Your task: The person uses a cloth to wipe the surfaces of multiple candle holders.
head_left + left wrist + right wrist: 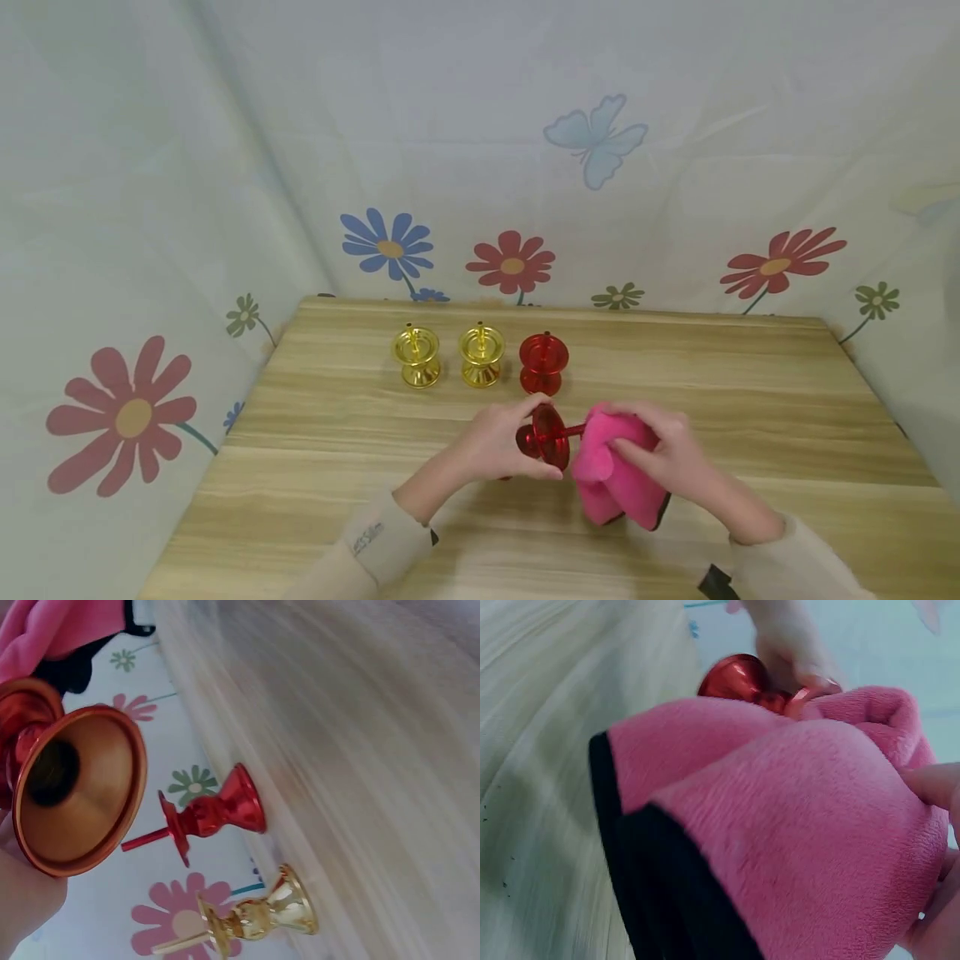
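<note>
My left hand (491, 442) grips a shiny red candle holder (551, 437) by its dish, tipped sideways so that its thin stem points right. In the left wrist view the hollow underside of this red candle holder (97, 791) faces the camera. A pink cloth (611, 462) with a dark edge is pinched in my right hand (671, 454). The cloth is bunched at the tip of the stem and hides it. The right wrist view is mostly filled by the folded pink cloth (802, 810), with the red holder partly behind it.
Two gold candle holders (416, 357) and another red candle holder (543, 363) stand upright in a row on the wooden table (712, 383), beyond my hands. A white curtain (465, 150) printed with flowers and a butterfly hangs behind and at the sides.
</note>
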### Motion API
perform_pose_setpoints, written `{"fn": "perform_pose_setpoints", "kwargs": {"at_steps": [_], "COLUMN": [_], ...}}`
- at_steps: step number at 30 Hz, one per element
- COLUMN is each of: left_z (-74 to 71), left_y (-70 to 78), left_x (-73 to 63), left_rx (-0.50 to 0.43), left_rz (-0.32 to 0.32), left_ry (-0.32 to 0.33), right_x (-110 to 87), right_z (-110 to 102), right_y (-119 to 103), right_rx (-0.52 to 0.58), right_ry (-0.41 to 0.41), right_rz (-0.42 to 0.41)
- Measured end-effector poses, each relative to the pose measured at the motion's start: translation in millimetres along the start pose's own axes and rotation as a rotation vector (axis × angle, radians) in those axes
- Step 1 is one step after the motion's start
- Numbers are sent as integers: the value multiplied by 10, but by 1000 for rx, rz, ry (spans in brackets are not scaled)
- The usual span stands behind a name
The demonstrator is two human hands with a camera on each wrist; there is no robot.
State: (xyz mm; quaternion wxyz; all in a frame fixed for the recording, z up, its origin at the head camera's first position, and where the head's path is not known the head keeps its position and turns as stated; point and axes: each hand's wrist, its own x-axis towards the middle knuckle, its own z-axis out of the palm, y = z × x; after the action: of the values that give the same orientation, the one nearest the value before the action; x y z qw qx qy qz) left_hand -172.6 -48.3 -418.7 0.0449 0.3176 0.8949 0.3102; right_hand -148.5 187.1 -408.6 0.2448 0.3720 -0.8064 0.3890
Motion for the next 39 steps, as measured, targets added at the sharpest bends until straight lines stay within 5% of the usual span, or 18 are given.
{"fn": "perform_pose_setpoints", "kwargs": {"at_steps": [6, 11, 17, 25, 39], "left_z": [55, 149, 219, 264, 274], "left_y": [-44, -16, 45, 82, 97], "left_x": [-39, -30, -13, 9, 1], "left_rx": [-88, -130, -146, -143, -190], "left_rz": [7, 43, 68, 111, 46], "left_ry": [142, 193, 212, 279, 383], "right_x": [-34, -21, -25, -28, 16], "right_z": [-130, -111, 5, 187, 266], "right_y": [52, 65, 64, 66, -77], "right_rx": [70, 151, 270, 336, 529], "right_ry": [46, -60, -157, -145, -234], "right_rz": [371, 519, 585, 580, 658]}}
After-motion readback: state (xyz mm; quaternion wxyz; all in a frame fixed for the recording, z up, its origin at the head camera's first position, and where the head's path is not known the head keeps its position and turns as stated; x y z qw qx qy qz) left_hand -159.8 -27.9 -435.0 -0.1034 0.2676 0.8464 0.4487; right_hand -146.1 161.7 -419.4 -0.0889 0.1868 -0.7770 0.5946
